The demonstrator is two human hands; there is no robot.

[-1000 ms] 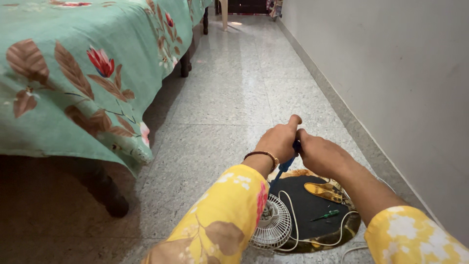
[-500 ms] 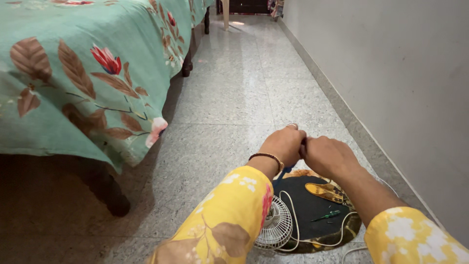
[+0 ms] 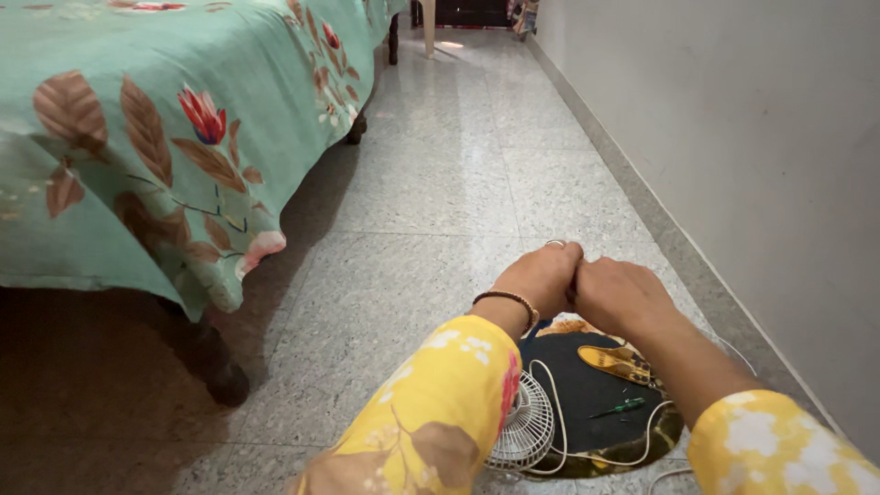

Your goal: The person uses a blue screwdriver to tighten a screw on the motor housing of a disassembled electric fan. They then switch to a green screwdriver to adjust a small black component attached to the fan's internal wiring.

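My left hand [image 3: 541, 278] and my right hand [image 3: 619, 293] are curled into fists and pressed knuckle to knuckle, low over the floor. What they grip is hidden between them; only a sliver of blue shows under my left wrist. The left wrist has a thin bangle and a finger wears a ring. Just below the hands lies a round dark plate with a golden rim [image 3: 587, 394]. On it are a yellow part [image 3: 616, 362], a small green screwdriver [image 3: 619, 408] and a white cord [image 3: 550, 403]. A white fan grille [image 3: 527, 431] leans at its left edge.
A bed with a green floral sheet [image 3: 137, 137] fills the left side, its dark leg [image 3: 220, 367] on the speckled stone floor [image 3: 412, 238]. A pale wall [image 3: 733, 137] runs along the right. The corridor between them stretches away ahead.
A dark tool end that stuck up between my hands a second ago is now covered by my fists. The hands have closed tighter together and dipped slightly.
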